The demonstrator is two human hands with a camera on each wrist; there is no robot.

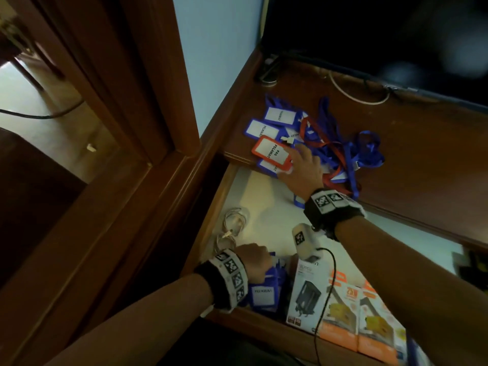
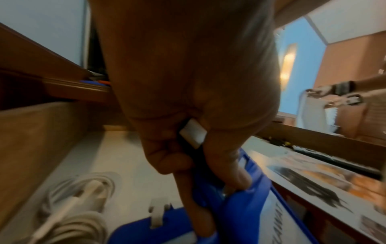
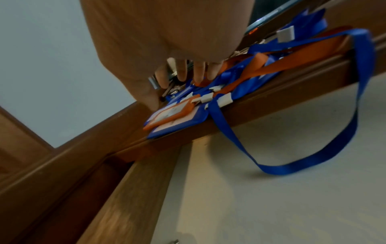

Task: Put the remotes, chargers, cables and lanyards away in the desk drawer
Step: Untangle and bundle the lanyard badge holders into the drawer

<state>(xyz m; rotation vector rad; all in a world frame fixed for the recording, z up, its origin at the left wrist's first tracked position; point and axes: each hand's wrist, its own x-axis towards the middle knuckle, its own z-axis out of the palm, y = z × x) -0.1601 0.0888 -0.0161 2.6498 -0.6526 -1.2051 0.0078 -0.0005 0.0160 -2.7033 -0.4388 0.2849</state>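
Observation:
A tangle of blue and orange lanyards (image 1: 343, 149) with badge holders lies on the brown desk top (image 1: 422, 159), above the open drawer (image 1: 264, 196). My right hand (image 1: 303, 165) rests on this pile, its fingertips (image 3: 198, 74) touching the straps and its thumb beside the orange badge holder (image 1: 272, 151) (image 3: 167, 113). One blue strap loop (image 3: 313, 158) hangs over the desk edge into the drawer. Low in the drawer, my left hand (image 1: 254, 262) (image 2: 198, 165) grips a bundle of blue lanyards and a badge holder (image 1: 261, 294) (image 2: 146, 231).
A coiled white cable (image 1: 232, 225) (image 2: 79, 203) lies at the drawer's left side. Charger boxes, one white (image 1: 306, 291) and two orange (image 1: 343, 313), fill its front right. A dark screen (image 1: 369, 35) and a loose white cable (image 1: 356, 97) are at the desk's back.

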